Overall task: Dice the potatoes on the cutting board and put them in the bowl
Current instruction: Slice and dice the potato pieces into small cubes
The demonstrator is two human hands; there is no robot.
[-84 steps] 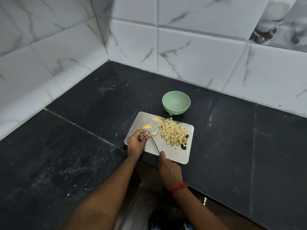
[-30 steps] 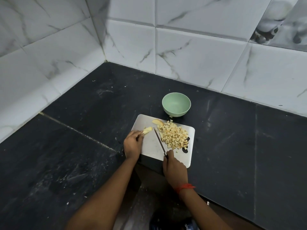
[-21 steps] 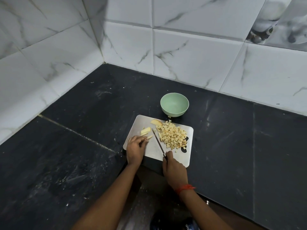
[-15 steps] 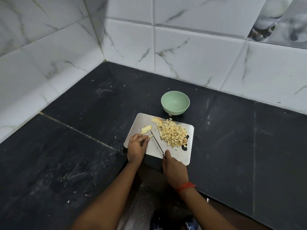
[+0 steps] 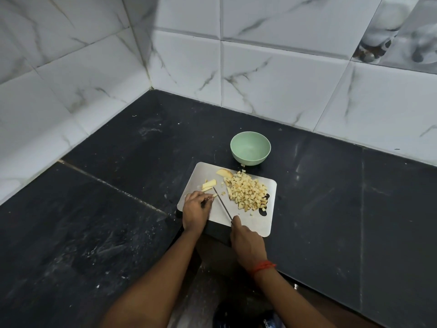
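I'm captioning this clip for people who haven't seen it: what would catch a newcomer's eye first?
The heap of pale yellow potato dice on the right half of the grey cutting board stands out against the black counter. Beside it, the right hand grips a knife whose blade slants across the board towards the left hand, which holds a small potato piece. Just behind the board stands an empty mint-green bowl.

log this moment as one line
step: dicing | left hand: pinches potato strip | right hand: holds knife | bowl: empty | dice: on board
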